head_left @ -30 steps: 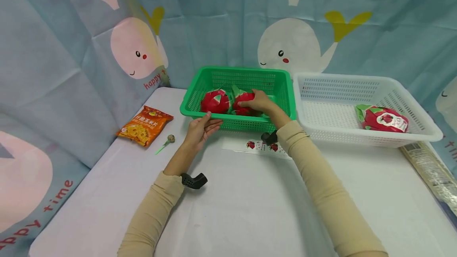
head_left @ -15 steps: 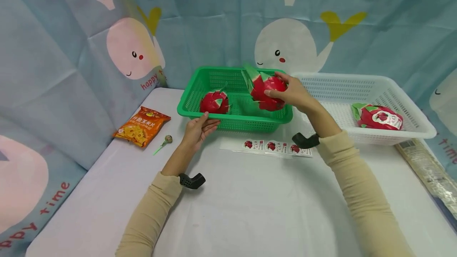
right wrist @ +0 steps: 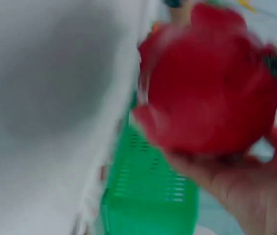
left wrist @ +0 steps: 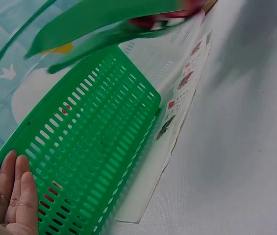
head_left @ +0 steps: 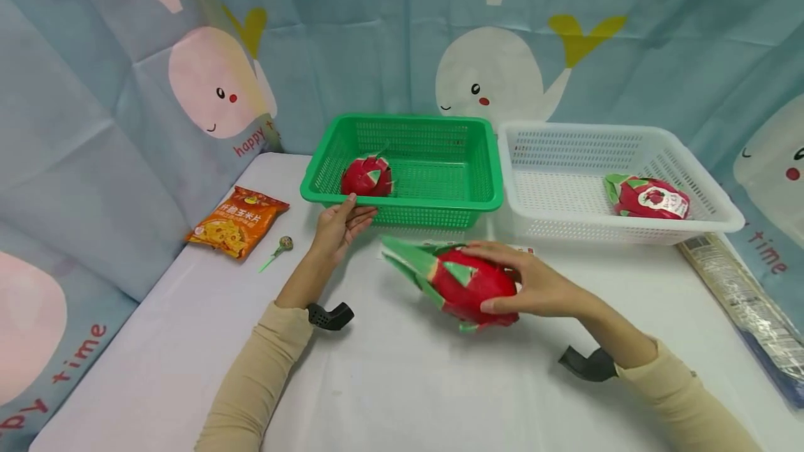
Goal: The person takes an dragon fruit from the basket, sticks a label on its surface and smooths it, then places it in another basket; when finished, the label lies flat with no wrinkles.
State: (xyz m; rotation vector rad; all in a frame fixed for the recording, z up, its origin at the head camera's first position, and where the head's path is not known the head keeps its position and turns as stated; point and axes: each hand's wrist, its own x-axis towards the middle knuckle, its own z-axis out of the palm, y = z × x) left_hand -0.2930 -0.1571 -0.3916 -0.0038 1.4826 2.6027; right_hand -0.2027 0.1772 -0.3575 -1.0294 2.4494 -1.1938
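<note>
We see the curtain (head_left: 352, 40), blue with printed whales, standing behind and at both sides of the white table (head_left: 402, 382). On the table we find the white basket (head_left: 578, 225) toward the right and, just beside it, the green basket (head_left: 402, 202). From near the white basket's near right corner, the silver pack (head_left: 741, 298) lies along the table's right side. Next comes the held fruit (head_left: 472, 284), red with green leaves: it is in the air in front of the green basket, tilted with its leaves toward the left. The labelled fruit (head_left: 653, 199) lies in the right part of the white basket. The orange bag (head_left: 239, 220) lies at the table's left. We see the second fruit (head_left: 367, 176) in the left part of the green basket. The label strip (left wrist: 150, 171) lies before that basket, partly hidden in the head view by the held fruit. The right hand (head_left: 545, 283) grips the held fruit, thumb on the near side, fingers on the far side. The left hand (head_left: 336, 229) holds the green basket's near rim, thumb on top, fingers against the outer wall. The lollipop (head_left: 280, 246) lies between the orange bag and the left hand.
</note>
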